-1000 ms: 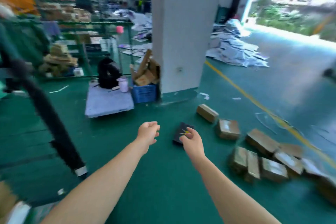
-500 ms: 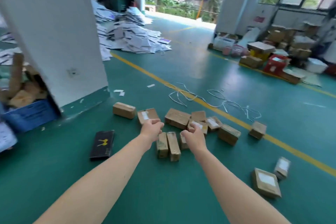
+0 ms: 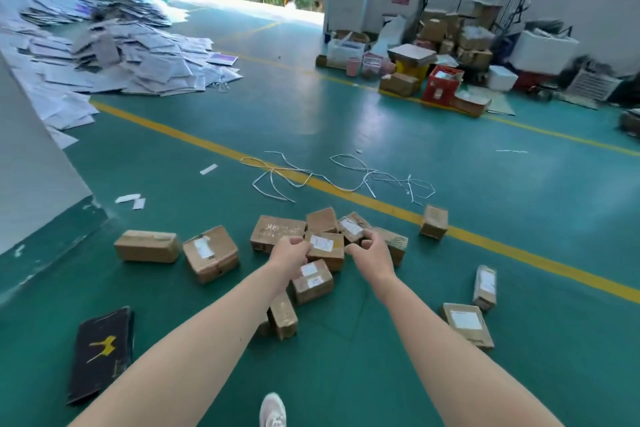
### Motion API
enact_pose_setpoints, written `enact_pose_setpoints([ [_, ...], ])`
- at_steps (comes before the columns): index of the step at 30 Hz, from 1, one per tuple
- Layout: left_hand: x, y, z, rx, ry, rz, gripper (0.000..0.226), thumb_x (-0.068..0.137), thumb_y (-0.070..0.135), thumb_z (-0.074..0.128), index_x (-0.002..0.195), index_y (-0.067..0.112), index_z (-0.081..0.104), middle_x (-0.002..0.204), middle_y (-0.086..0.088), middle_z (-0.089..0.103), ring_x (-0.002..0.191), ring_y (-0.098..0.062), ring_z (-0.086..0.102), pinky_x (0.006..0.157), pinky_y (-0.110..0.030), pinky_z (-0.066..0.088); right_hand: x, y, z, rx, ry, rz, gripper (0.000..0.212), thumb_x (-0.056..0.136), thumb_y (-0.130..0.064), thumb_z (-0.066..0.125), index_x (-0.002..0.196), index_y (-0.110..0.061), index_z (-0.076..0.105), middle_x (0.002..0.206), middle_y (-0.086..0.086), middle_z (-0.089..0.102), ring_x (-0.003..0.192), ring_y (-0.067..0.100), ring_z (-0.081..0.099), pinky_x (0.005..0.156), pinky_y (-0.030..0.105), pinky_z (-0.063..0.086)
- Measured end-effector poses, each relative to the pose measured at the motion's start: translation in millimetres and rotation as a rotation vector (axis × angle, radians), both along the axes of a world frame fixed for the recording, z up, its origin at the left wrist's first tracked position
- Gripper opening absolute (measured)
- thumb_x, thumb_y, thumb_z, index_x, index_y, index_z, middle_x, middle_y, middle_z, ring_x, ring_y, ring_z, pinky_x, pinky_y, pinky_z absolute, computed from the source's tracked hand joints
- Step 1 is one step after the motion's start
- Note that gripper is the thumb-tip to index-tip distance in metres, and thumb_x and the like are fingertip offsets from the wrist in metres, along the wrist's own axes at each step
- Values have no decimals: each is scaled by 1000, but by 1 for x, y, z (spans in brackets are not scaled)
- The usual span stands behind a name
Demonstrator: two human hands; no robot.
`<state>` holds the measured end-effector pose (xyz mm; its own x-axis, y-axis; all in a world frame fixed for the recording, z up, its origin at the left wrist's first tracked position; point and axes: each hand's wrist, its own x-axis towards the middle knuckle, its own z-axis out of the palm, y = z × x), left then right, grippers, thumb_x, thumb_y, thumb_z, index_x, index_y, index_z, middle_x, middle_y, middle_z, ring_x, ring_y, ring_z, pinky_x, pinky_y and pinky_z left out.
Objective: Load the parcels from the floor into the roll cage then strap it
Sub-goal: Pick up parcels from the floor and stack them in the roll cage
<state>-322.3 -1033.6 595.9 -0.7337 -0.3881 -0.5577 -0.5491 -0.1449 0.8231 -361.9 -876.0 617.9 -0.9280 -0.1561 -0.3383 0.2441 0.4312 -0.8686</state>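
Note:
Several brown cardboard parcels lie scattered on the green floor. A labelled parcel [image 3: 325, 248] sits in the middle of the cluster, a long box [image 3: 147, 246] and a taped box [image 3: 211, 253] to its left, and a flat box [image 3: 467, 324] lies at the right. A flat black parcel [image 3: 102, 354] lies at the lower left. My left hand [image 3: 289, 253] and my right hand [image 3: 369, 253] are stretched out above the cluster, fingers curled, holding nothing. The roll cage is out of view.
A white pillar [image 3: 34, 166] stands at the left. Loose white straps [image 3: 339, 177] lie across the yellow floor line [image 3: 519, 253]. Flattened cartons [image 3: 121, 55] are heaped far left; boxes and a red crate [image 3: 443, 83] stand far right. My shoe [image 3: 273, 411] shows at the bottom.
The view has swung right, away from the pillar and trolley, and moved closer to the parcels. Both hands stay held out in front, empty and curled.

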Motion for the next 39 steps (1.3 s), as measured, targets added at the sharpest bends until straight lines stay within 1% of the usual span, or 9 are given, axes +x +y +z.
enact_pose_setpoints([
  [4,-84,-34,5,6,6,-11,37,97,17,53,134,10,46,123,-11,57,113,-27,56,83,-36,45,-77,-40,8,29,31,33,57,93,-15,61,146,-15,40,119,1,54,100,13,51,85,26,39],
  [13,-211,-96,-8,5,-22,9,40,98,17,51,137,13,44,120,-9,56,105,-22,57,76,-31,48,-211,-106,-11,114,6,94,62,93,-20,61,149,-20,36,143,7,50,123,20,51,90,28,42],
  [18,-281,-141,-35,-13,-34,132,34,97,20,52,131,16,48,99,1,57,93,-15,57,82,-30,51,-306,-153,-35,189,-5,261,61,95,-20,59,151,-20,33,139,4,48,110,17,53,64,16,37],
  [20,-314,-158,-52,-49,-53,208,36,92,27,56,127,22,52,103,2,61,101,-17,60,95,-40,52,-349,-174,-46,203,-13,332,64,93,-21,61,150,-22,33,138,3,49,105,15,56,77,24,46],
  [23,-370,-177,-79,-23,-73,366,35,90,27,56,125,23,54,116,1,60,107,-21,60,97,-43,51,-423,-201,-69,246,-10,451,67,88,-29,63,149,-29,35,143,1,48,110,16,54,98,40,47],
  [26,-426,-184,-98,60,-112,574,33,93,20,55,125,15,55,121,-6,59,110,-26,59,98,-41,50,-497,-224,-85,290,-45,603,64,91,-26,61,150,-25,35,143,1,46,95,8,56,87,32,47],
  [28,-455,-185,-108,99,-149,662,28,92,20,55,119,17,56,120,-9,61,111,-28,60,98,-42,50,-538,-236,-93,324,-66,691,65,91,-25,61,151,-24,35,145,3,46,101,10,55,86,31,45],
  [33,-513,-192,-132,126,-228,816,26,95,21,55,120,20,53,119,-3,59,111,-22,58,96,-39,49,-622,-268,-134,375,-123,850,65,93,-26,61,152,-22,33,146,1,45,78,0,52,63,18,40],
  [39,-550,-214,-215,139,-325,885,26,96,23,56,121,21,52,120,-2,58,111,-20,58,98,-42,49,-673,-310,-225,413,-202,935,68,91,-27,64,152,-23,34,148,3,45,119,15,52,92,30,46],
])
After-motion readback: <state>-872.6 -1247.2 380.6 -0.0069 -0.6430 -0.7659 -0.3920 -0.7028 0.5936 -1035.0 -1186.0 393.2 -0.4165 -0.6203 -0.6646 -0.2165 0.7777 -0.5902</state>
